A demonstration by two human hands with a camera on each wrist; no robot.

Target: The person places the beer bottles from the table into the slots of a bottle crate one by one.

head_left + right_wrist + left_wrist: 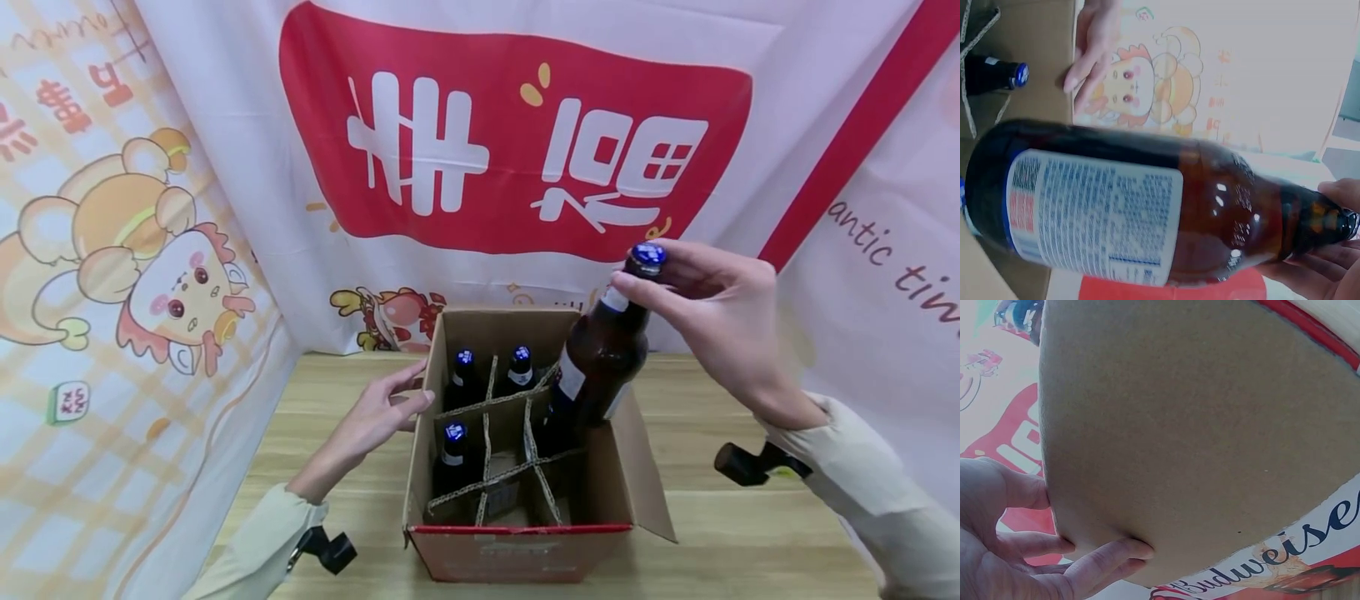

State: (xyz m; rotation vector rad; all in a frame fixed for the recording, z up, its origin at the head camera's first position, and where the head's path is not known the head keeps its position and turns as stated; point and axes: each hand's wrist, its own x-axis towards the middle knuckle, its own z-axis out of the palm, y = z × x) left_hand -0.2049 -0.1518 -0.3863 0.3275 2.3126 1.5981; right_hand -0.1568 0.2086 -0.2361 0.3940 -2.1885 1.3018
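Observation:
A brown glass beer bottle (600, 358) with a blue cap hangs tilted over the right side of an open cardboard box (525, 554). My right hand (720, 308) pinches it by the neck, just under the cap. Its printed back label (1097, 219) faces the right wrist camera. Inside the box, three more blue-capped bottles stand upright: one at back left (465, 375), one at back middle (521, 371) and one at middle left (453, 454). My left hand (375, 417) rests its extended fingers against the box's left side, pressing the plain brown cardboard (1179, 425) in the left wrist view.
Cardboard dividers (487, 483) split the box into compartments. A flap (648, 475) sticks out on its right side. The box stands on a wood-grain table (712, 533). Printed cloth (510, 50) hangs behind, with more at both sides.

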